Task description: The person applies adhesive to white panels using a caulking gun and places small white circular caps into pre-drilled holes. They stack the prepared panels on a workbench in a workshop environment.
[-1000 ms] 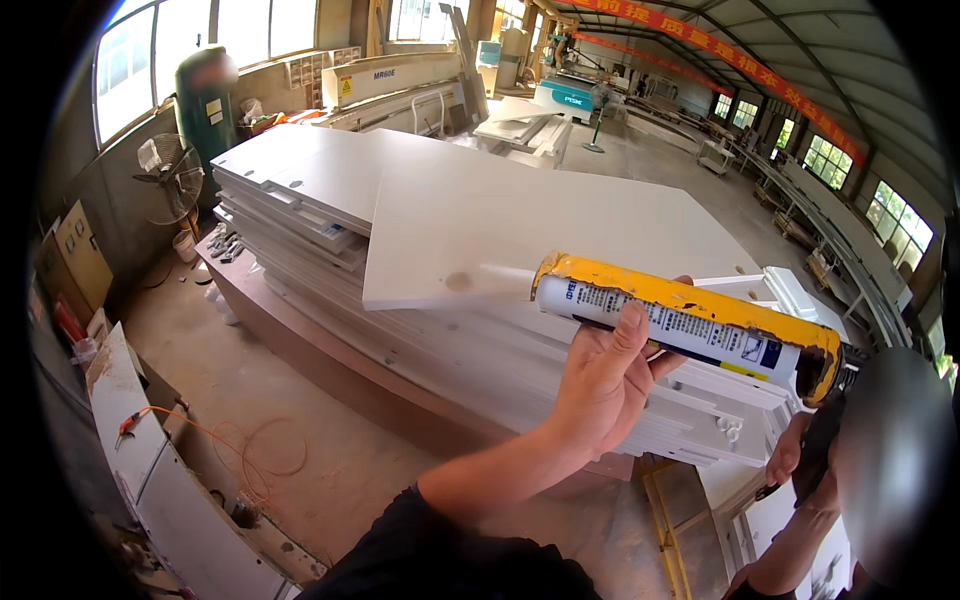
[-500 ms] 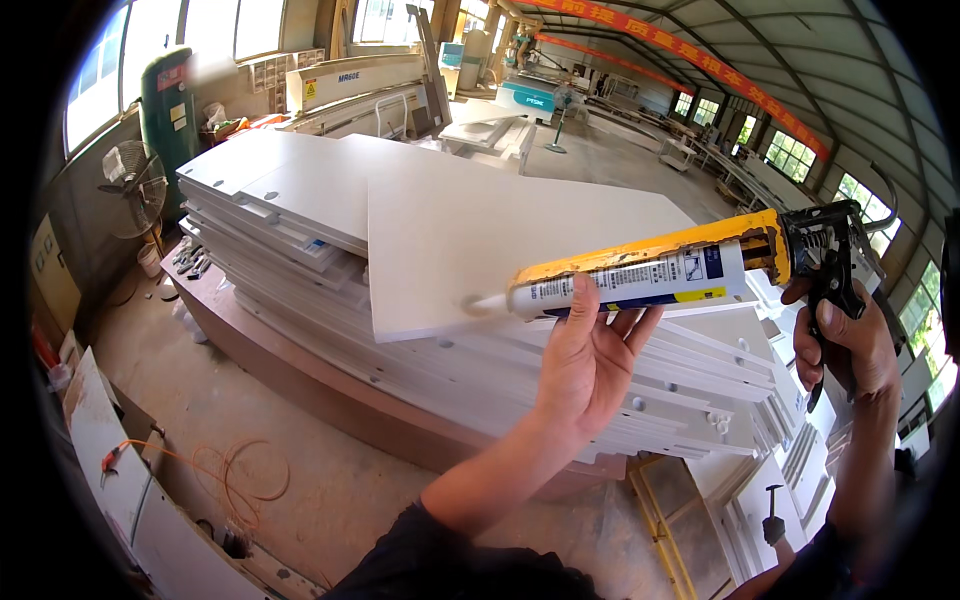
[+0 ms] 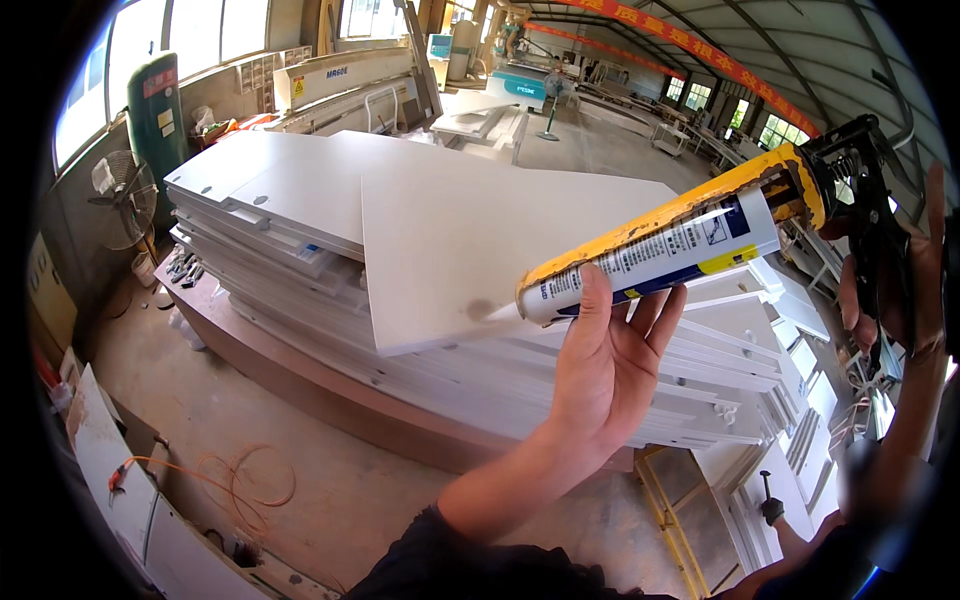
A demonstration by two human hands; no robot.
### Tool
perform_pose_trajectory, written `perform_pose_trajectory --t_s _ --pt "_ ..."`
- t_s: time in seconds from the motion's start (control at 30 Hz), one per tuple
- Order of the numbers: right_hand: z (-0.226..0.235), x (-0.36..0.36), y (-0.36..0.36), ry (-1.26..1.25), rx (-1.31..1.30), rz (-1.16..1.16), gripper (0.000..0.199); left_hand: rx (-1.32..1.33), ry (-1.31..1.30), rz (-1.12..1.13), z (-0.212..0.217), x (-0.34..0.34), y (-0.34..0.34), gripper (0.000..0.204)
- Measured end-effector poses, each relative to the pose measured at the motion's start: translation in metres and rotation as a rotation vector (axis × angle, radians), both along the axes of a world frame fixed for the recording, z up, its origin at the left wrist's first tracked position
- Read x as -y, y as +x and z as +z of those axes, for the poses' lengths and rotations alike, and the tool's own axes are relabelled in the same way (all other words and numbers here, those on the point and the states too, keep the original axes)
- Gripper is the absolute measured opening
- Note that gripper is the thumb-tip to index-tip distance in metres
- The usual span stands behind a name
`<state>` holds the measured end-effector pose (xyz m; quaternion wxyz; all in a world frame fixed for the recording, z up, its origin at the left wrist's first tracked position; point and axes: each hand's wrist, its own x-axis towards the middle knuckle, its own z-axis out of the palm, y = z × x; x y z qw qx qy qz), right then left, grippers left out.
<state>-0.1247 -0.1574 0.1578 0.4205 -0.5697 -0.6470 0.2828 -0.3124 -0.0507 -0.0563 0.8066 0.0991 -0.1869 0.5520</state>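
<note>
A caulking gun (image 3: 680, 210) with a yellow frame and black handle slants up to the right, loaded with a white and blue sealant cartridge (image 3: 650, 255). My left hand (image 3: 615, 370) cradles the cartridge near its front, thumb on the near side and fingers beneath. At the far right, my right hand (image 3: 915, 290) is around the black handle and trigger, partly in shadow. The pale nozzle (image 3: 500, 313) points left over the top white panel (image 3: 430, 250), near its front edge; a small shadow lies by its tip. Whether it touches the panel, I cannot tell.
White panels (image 3: 330, 300) lie stacked on a brown base (image 3: 300, 395). At lower right, another person's dark-gloved hand (image 3: 772, 511) holds a hammer (image 3: 766, 480) beside more panels. A yellow metal frame (image 3: 672, 525) and an orange hose (image 3: 235, 490) are on the floor; a fan (image 3: 122, 195) stands left.
My right hand has moved up and to the right with the handle, so the caulking gun tilts more steeply. My left hand has shifted slightly right, still under the cartridge.
</note>
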Motion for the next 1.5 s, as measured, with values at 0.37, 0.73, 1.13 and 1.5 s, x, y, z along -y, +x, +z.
perform_pose_trajectory --t_s 0.37,0.73,1.13,1.5 --pt "0.002 -0.003 0.005 0.013 0.014 0.159 0.083 -0.050 -0.003 0.028 0.001 0.001 0.001 0.043" --pt "-0.034 0.108 0.094 0.187 0.128 -0.189 0.069 -0.073 0.249 -0.002 0.036 0.015 0.050 0.054" --pt "-0.031 0.127 0.194 0.275 -0.010 -0.686 0.038 -0.173 0.051 -0.547 0.085 0.010 0.354 0.037" --pt "-0.061 0.050 0.317 0.009 -0.034 -0.705 0.028 -0.282 -0.098 -0.487 0.016 -0.050 0.477 0.040"
